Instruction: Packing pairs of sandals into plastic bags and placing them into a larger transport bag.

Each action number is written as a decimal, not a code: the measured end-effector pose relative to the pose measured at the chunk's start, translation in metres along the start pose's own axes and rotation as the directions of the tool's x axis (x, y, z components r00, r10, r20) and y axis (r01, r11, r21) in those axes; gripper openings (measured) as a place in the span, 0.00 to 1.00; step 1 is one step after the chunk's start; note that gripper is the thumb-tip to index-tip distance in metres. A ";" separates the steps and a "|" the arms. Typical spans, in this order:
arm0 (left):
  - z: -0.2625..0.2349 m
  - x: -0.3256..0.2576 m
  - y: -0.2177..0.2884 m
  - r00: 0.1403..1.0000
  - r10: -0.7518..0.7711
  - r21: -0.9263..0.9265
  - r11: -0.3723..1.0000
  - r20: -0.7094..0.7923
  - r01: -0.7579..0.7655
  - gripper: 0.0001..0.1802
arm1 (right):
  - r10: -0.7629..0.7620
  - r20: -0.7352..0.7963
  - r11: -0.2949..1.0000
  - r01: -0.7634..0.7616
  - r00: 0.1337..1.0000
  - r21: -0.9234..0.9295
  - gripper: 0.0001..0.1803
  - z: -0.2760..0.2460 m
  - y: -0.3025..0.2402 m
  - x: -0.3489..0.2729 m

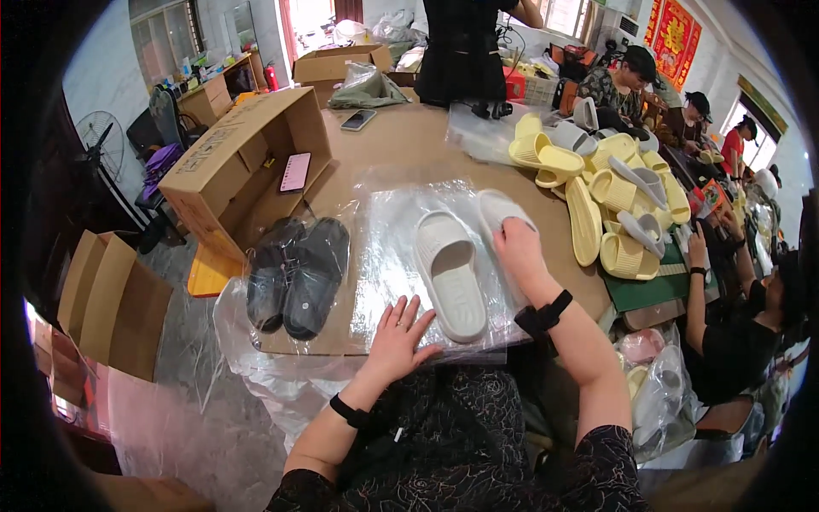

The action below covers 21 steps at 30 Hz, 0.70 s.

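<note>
A light grey slide slipper (454,286) lies flat on clear plastic bags (381,256) at the near edge of the table, its toe pointing away from me. Beside it on the right is a second light grey slide (498,207), partly hidden by my right hand (522,252), whose fingers are closed on its strap area. My left hand (395,341) rests with fingers spread on the plastic near the first slide's heel and holds nothing. To the left, a pair of black slides (314,286) sits inside a clear bag.
Left of the bags stands an open cardboard box (213,158) with a pink card (295,172). A phone (358,120) lies farther back. Yellow slides (583,220) and grey ones pile up at right, by a green mat (644,293). Several people are around the table.
</note>
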State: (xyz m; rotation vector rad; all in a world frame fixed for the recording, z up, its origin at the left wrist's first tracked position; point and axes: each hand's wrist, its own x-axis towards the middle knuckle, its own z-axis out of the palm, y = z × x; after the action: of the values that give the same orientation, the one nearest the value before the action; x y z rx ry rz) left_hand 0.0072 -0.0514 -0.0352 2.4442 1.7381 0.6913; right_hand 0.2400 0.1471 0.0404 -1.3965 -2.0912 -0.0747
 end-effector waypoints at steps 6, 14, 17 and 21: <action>-0.001 0.002 0.002 1.000 0.015 0.000 1.000 -0.004 -0.015 0.37 | -0.072 0.346 0.911 -0.080 0.936 0.405 0.14 0.031 0.007 -0.025; -0.002 -0.001 0.002 1.000 0.018 -0.026 1.000 -0.011 -0.018 0.36 | 0.017 0.169 0.968 -0.059 0.985 0.243 0.17 0.039 -0.009 -0.035; -0.008 0.009 0.002 1.000 0.028 -0.067 0.997 -0.003 -0.028 0.36 | 0.139 0.088 0.960 -0.156 0.986 0.234 0.16 0.020 0.016 -0.035; -0.019 0.011 0.005 0.997 -0.037 -0.034 0.999 0.065 0.039 0.35 | 0.280 -0.058 0.866 -0.226 0.958 0.446 0.14 -0.033 0.023 -0.052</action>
State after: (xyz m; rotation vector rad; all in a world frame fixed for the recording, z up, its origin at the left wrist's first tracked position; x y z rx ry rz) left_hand 0.0067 -0.0476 -0.0129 2.3762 1.7291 0.6275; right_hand 0.2878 0.1021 0.0339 -1.3316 -1.6711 0.3875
